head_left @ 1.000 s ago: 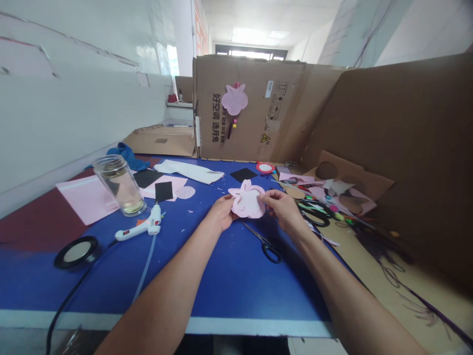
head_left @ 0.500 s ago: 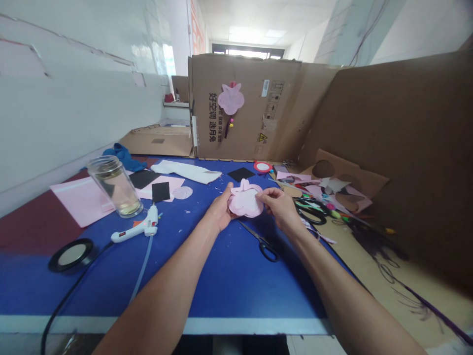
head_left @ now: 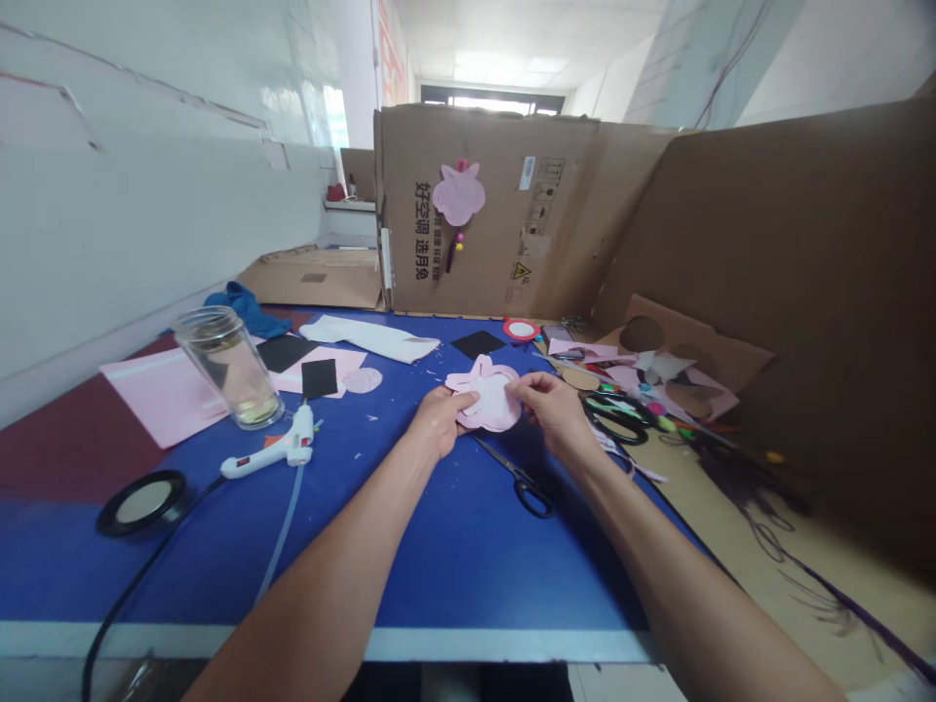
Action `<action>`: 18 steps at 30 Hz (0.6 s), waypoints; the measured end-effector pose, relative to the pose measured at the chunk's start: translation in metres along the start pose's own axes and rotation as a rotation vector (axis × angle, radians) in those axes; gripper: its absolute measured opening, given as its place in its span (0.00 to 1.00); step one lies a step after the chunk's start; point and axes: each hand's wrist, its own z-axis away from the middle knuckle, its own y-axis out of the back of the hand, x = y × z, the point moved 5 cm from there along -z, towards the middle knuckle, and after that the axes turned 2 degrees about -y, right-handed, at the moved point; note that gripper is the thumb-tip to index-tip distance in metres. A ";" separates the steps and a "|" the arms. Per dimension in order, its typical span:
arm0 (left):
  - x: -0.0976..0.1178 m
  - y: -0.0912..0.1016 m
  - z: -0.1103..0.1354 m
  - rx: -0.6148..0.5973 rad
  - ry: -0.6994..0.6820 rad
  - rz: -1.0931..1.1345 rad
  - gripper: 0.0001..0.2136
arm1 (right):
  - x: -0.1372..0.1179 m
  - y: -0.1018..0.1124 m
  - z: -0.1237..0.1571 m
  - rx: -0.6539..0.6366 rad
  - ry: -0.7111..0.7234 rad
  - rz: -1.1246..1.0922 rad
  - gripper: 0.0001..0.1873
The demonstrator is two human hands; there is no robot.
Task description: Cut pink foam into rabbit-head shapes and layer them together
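Between both hands, above the blue table, is a pink flower-shaped felt cutout (head_left: 491, 402) with a paler piece in its middle. My left hand (head_left: 439, 419) grips its left side, the thumb pressed flat on the front and the other fingers behind. At the right edge, my right hand (head_left: 550, 405) pinches the cutout between thumb and fingertips. Black-handled scissors (head_left: 527, 487) lie on the table just below the hands. A similar pink flower-shaped piece (head_left: 459, 195), with beads hanging below it, is fixed to the cardboard behind.
On the left are a white hot glue gun (head_left: 282, 448), a glass jar (head_left: 232, 375) of pale liquid and a black tape roll (head_left: 142, 502). Scraps, beads and larger scissors (head_left: 618, 417) crowd the right. Cardboard panels (head_left: 556, 224) wall the back and right.
My left thumb has moved from the cutout's upper left edge onto its front face. The right hand's pinch stays nearly the same.
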 end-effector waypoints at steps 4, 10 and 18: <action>0.000 0.000 0.000 0.010 0.006 -0.014 0.14 | 0.001 -0.001 0.001 -0.012 -0.008 0.002 0.14; 0.007 0.004 0.000 0.064 -0.044 -0.048 0.13 | -0.001 0.001 0.001 -0.030 -0.022 0.054 0.12; 0.010 0.003 0.002 0.037 -0.061 -0.216 0.15 | -0.011 0.000 -0.003 -0.100 0.191 0.130 0.14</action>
